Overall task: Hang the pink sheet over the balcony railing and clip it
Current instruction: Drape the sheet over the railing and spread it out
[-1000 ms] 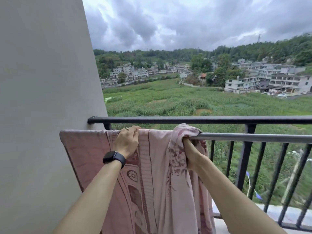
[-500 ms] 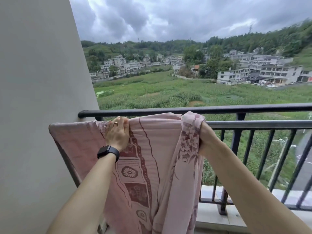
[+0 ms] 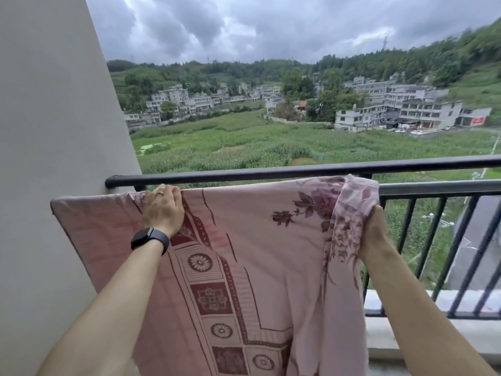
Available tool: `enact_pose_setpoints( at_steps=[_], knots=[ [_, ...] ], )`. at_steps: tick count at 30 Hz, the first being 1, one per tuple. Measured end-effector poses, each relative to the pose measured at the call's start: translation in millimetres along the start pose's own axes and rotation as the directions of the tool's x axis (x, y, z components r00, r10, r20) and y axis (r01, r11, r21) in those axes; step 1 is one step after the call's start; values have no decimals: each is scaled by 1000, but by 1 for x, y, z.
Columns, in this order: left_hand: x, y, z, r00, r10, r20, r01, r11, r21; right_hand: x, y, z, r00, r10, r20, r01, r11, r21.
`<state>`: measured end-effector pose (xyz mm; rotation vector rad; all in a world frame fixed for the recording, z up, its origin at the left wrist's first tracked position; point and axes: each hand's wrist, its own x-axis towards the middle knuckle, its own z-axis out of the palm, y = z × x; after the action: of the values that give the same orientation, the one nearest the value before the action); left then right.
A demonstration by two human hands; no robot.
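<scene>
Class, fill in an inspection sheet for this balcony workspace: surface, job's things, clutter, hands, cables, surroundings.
Surface: grey rail carries the sheet; black top rail bare.
Job's things: pink sheet draped over the rail, bunched at its right end; no clips seen.
Clutter: nothing seen.
Hands: left hand grips the top edge; right hand grips the bunched end.
Cables: nothing seen.
Surroundings: wall at left; fields and buildings beyond.
</scene>
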<state>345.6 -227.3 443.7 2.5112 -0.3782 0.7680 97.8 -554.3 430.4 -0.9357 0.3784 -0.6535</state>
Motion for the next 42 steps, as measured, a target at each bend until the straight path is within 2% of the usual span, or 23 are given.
enact_pose_setpoints(
  at_steps=[2, 3, 5, 7, 10, 12, 16, 21, 23, 25, 27, 29, 31, 35, 38, 40, 42],
  knots=[
    [-8, 26, -1, 995, 24, -101, -25, 1000, -2, -3, -5, 4, 994, 58, 90, -53, 997, -60],
    [-15, 44, -1, 988, 89, -127, -91, 996, -8, -3, -6, 7, 992, 68, 104, -57, 993, -105],
    [-32, 91, 7, 961, 254, -106, -258, 966, -24, -1, -7, 9, 991, 78, 107, -65, 991, -120],
    [-53, 139, 20, 940, 336, -60, -340, 936, -88, 1, -9, 10, 983, 97, 157, -78, 989, -124],
    [-65, 170, 41, 954, 298, -15, -298, 950, -92, 1, -19, 10, 947, 138, 291, -94, 983, -160],
    [-63, 167, 49, 959, 277, -49, -281, 953, -109, 2, -30, 9, 941, 115, 318, -65, 984, -165],
    [-54, 149, 45, 965, 188, -182, -223, 955, -196, 9, -62, -7, 946, -2, 324, 32, 996, -89],
    [-37, 133, 42, 996, -5, -95, 0, 998, -59, 28, -115, -83, 963, -63, 262, 44, 996, 80],
    [-39, 137, 43, 996, -41, -80, 41, 999, -6, 22, -113, -108, 963, -5, 270, 9, 1000, -13],
    [-42, 148, 42, 995, -62, -74, 64, 997, 33, 16, -97, -127, 946, 118, 303, -93, 991, -94],
    [-49, 165, 39, 993, -35, -112, 44, 996, 78, 14, -84, -132, 919, 225, 322, -194, 973, -127],
    [-64, 196, 34, 986, 86, -145, -71, 992, 108, 23, -77, -131, 908, 277, 313, -254, 961, -112],
    [-84, 238, 30, 974, 201, -104, -192, 978, 87, 31, -76, -126, 895, 288, 340, -263, 958, -118],
    [-103, 282, 49, 983, 177, 46, -178, 984, 19, 46, -78, -117, 949, 219, 229, -181, 968, -175],
    [-100, 264, 61, 982, 182, 42, -183, 983, 23, 49, -99, -129, 995, 81, 50, -68, 974, -216],
    [-97, 258, 58, 985, 169, 34, -169, 985, 21, 56, -129, -156, 996, -61, -68, 49, 985, -164],
    [-94, 257, 55, 987, 158, 5, -158, 987, 42, 65, -157, -188, 952, -188, -241, 156, 977, -145]
  ],
)
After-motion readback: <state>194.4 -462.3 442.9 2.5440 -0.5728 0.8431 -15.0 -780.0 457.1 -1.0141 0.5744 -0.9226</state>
